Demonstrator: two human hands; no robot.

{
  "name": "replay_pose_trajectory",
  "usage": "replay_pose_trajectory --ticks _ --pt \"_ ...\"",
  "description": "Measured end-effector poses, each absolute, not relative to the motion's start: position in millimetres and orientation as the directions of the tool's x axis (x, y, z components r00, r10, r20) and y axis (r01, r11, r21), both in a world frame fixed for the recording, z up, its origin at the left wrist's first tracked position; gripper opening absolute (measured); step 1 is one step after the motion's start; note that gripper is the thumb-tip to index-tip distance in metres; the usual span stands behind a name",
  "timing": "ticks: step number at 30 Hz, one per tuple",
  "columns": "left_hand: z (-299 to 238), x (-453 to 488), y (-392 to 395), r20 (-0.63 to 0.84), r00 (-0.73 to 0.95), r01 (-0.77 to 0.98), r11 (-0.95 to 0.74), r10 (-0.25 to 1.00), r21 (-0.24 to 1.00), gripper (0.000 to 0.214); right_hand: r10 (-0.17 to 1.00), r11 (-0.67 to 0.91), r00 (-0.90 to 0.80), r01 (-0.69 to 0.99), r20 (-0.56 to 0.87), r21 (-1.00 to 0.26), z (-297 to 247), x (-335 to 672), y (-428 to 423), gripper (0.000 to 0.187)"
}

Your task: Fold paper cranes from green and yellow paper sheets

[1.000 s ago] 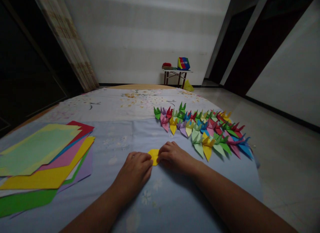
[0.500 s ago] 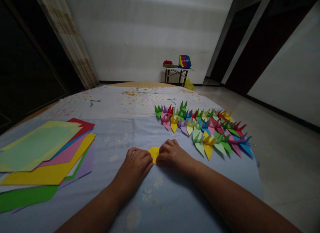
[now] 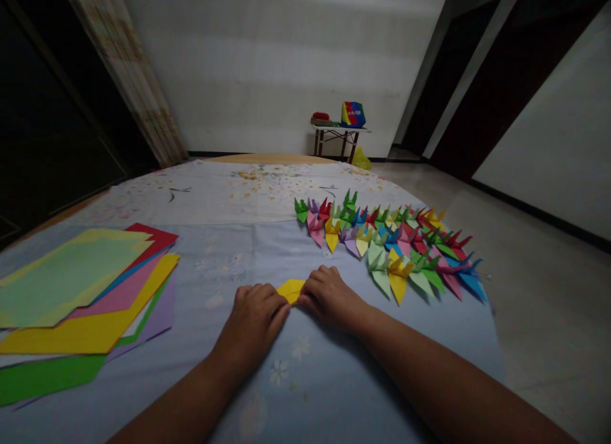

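A small folded piece of yellow origami paper (image 3: pixel 290 291) lies low over the blue cloth between my two hands. My left hand (image 3: pixel 260 310) is closed on its left side, thumb toward me and fingers curled. On the right side, my right hand (image 3: pixel 329 296) pinches the paper with its fingertips. A crease line shows across the visible yellow surface. Both ends of the paper are hidden under my fingers. To the right of my right hand stand rows of folded paper cranes (image 3: pixel 400 273) in several colours.
A fanned stack of coloured paper sheets (image 3: pixel 71 278) lies at the left. The round table has a floral cloth (image 3: pixel 214 189) across its far part. Against the back wall stands a small table (image 3: pixel 340 131) with a colourful bag (image 3: pixel 353 114) on it.
The yellow paper has changed from a flatter, upright-looking patch to a slanted shape with a crease showing. My left hand has shifted slightly left, and my right fingers have closed in on the paper's edge.
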State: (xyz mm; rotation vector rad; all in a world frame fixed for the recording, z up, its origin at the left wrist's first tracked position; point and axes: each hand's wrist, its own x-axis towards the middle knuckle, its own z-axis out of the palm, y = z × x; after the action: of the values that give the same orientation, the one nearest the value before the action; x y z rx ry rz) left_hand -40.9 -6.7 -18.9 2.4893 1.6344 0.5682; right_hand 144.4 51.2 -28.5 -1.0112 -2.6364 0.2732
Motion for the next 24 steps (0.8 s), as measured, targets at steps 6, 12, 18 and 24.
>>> replay_pose_trajectory --ticks 6,12,18,24 --pt "-21.2 -36.3 -5.7 0.243 0.256 0.881 -0.329 0.936 0.341 0.019 0.722 0.679 -0.661 0.618 0.204 -0.397 -33.5 142.5 54.3 0.019" --pt "-19.7 -31.6 -3.4 0.206 0.192 0.909 -0.253 0.96 0.332 0.016 0.77 0.608 -0.614 0.626 0.171 -0.488 -33.8 139.8 57.1 0.014" --pt "-20.7 -30.3 -3.1 0.19 0.165 0.918 -0.221 0.968 0.329 0.014 0.798 0.564 -0.585 0.637 0.146 -0.526 -32.7 137.7 58.3 0.013" --pt "-17.2 -29.4 -9.5 0.226 0.266 0.932 -0.31 0.937 0.187 0.012 0.821 0.529 -0.555 0.649 0.135 -0.547 -31.4 136.9 58.2 0.01"
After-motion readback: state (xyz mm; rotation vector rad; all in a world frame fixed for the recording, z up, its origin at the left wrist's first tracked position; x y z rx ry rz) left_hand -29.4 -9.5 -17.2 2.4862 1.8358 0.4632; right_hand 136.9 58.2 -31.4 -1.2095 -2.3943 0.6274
